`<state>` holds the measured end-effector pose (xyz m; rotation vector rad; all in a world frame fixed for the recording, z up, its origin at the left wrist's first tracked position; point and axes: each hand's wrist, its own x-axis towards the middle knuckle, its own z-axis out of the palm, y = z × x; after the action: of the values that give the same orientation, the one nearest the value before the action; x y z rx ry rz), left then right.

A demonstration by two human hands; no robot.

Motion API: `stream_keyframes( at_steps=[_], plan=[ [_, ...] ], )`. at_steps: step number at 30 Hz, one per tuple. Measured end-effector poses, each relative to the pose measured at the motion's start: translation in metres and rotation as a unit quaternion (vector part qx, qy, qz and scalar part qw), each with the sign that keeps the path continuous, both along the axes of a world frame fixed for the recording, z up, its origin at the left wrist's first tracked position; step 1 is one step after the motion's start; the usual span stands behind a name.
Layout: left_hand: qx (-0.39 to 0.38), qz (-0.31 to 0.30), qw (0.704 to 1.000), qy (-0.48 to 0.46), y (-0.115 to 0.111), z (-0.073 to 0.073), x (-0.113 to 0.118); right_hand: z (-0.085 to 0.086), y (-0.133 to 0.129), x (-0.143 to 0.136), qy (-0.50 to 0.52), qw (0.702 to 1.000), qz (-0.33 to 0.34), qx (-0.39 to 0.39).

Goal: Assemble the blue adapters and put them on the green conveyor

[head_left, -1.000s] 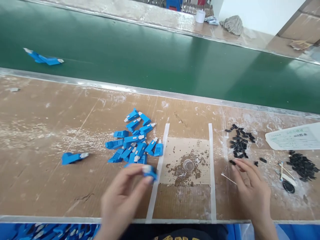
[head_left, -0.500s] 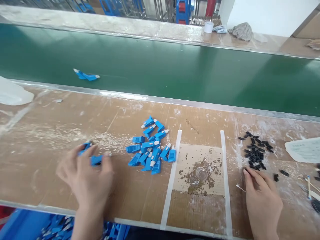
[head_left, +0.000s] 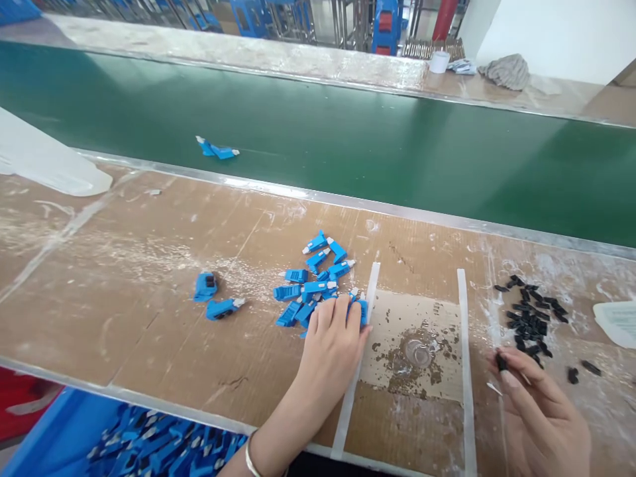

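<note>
My left hand reaches over the right side of a heap of blue plastic pieces with pale tips. Its fingers are curled down with blue plastic under and between the fingertips; how firm the hold is stays partly hidden. A small black plastic piece is pinched between the thumb and fingers of my right hand, just below a heap of similar black pieces. Beside that hand a thin white stick sticks out; I cannot tell whether it is held.
Two blue pieces lie apart on the left. Between tape strips is a wet patch with a clear round dish. A green belt runs behind, carrying joined blue pieces. Below the edge, a blue bin holds many parts.
My left hand has left the two blue pieces and moved right onto the heap. My right hand has turned and lifted slightly, showing the black piece. The view has shifted.
</note>
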<state>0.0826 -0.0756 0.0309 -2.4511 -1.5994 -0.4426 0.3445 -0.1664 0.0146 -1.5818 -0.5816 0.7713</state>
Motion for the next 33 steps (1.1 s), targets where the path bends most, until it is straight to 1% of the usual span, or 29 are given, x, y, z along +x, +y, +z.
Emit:
stream_keyframes(
  at_steps=[2, 5, 8, 10, 12, 13, 14, 15, 16, 18, 19, 20, 21, 23, 26, 30, 32, 33],
  plan=[
    [0.010, -0.012, 1.000, 0.002, 0.001, -0.002, 0.002, 0.004, 0.001, -0.006, 0.096, 0.993, 0.032, 0.056],
    [0.024, -0.026, 0.999, 0.001, -0.001, -0.002, 0.003, 0.007, 0.005, -0.013, 0.175, 0.979, 0.077, 0.075],
    [0.042, -0.016, 0.999, 0.006, -0.005, -0.001, 0.006, 0.008, 0.007, -0.019, 0.199, 0.970, 0.114, 0.079],
    [0.036, -0.023, 0.999, 0.012, -0.008, -0.001, 0.008, 0.008, 0.006, -0.022, 0.176, 0.971, 0.134, 0.091],
    [0.016, -0.038, 0.999, 0.011, -0.010, -0.001, 0.008, 0.009, 0.004, -0.025, 0.095, 0.978, 0.158, 0.101],
    [0.005, -0.041, 0.999, 0.009, -0.010, -0.002, 0.008, 0.009, 0.003, -0.025, 0.027, 0.979, 0.176, 0.100],
    [-0.006, -0.040, 0.999, 0.007, -0.011, -0.003, 0.008, 0.010, 0.003, -0.025, -0.059, 0.973, 0.201, 0.097],
    [-0.013, -0.034, 0.999, 0.004, -0.011, -0.003, 0.008, 0.011, 0.003, -0.025, -0.156, 0.956, 0.231, 0.092],
    [-0.019, -0.025, 1.000, 0.002, -0.012, -0.004, 0.009, 0.012, 0.004, -0.024, -0.253, 0.927, 0.263, 0.084],
    [-0.027, -0.005, 1.000, -0.001, -0.013, -0.005, 0.010, 0.013, 0.007, -0.023, -0.406, 0.854, 0.318, 0.073],
    [-0.028, 0.002, 1.000, -0.003, -0.013, -0.005, 0.011, 0.013, 0.009, -0.023, -0.454, 0.821, 0.338, 0.069],
    [-0.028, 0.008, 1.000, -0.007, -0.014, -0.005, 0.013, 0.012, 0.011, -0.022, -0.486, 0.797, 0.353, 0.067],
    [-0.027, 0.010, 0.999, -0.012, -0.015, -0.005, 0.014, 0.012, 0.013, -0.022, -0.505, 0.780, 0.364, 0.065],
    [-0.025, 0.008, 0.999, -0.028, -0.017, -0.006, 0.016, 0.010, 0.016, -0.023, -0.525, 0.759, 0.379, 0.068],
    [-0.020, 0.001, 0.998, -0.063, -0.020, -0.009, 0.018, 0.007, 0.020, -0.025, -0.544, 0.741, 0.388, 0.072],
    [-0.019, -0.002, 0.992, -0.128, -0.026, -0.015, 0.018, 0.009, 0.023, -0.028, -0.566, 0.724, 0.386, 0.079],
    [-0.043, -0.004, 0.979, -0.200, -0.030, -0.015, 0.018, 0.011, 0.023, -0.030, -0.580, 0.713, 0.386, 0.080],
    [-0.076, -0.002, 0.964, -0.254, -0.031, -0.015, 0.017, 0.012, 0.023, -0.030, -0.588, 0.705, 0.387, 0.082]
  ],
)
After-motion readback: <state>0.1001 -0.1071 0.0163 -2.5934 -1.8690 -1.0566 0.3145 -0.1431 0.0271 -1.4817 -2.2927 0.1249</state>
